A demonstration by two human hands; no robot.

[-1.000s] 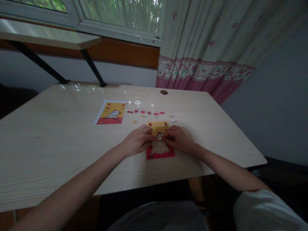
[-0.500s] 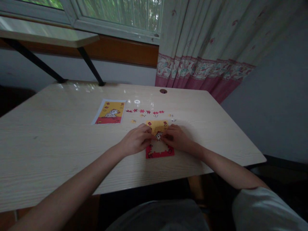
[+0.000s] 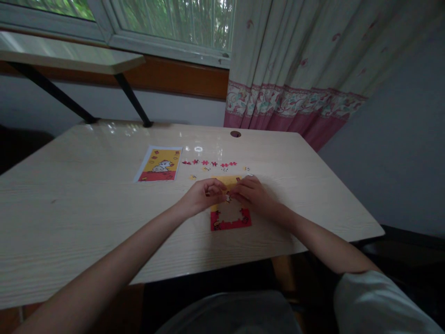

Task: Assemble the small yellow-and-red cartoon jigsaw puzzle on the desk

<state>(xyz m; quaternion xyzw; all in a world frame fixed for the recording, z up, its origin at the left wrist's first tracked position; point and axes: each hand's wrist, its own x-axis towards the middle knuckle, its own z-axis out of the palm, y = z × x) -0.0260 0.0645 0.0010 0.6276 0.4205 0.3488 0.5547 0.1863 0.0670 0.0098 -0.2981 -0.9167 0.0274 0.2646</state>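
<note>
A partly assembled jigsaw puzzle (image 3: 231, 226) in yellow and red lies on the desk, with a gap in its lower middle. Over its upper part both hands meet at a small white jigsaw piece (image 3: 228, 197). My left hand (image 3: 203, 195) comes from the left with curled fingers, its thumb tip against the piece. My right hand (image 3: 253, 194) covers the puzzle's upper right, fingers bent and pressed together at the piece's other side. The fingertips partly hide the piece. Beyond the hands several loose red pieces (image 3: 205, 163) form a row, with yellow and white pieces (image 3: 193, 177) nearer.
Left of the loose pieces lies a printed reference picture (image 3: 158, 165) of a white animal on yellow and red. The wooden desk (image 3: 104, 208) has a round cable hole (image 3: 235, 134) at the back. A raised shelf (image 3: 79, 58) stands back left; a curtain (image 3: 278, 102) hangs behind.
My left hand's fingers have lifted and loosened a little, with the thumb still near the piece. My right hand has shifted slightly left and covers more of the piece. The view tilts up slightly.
</note>
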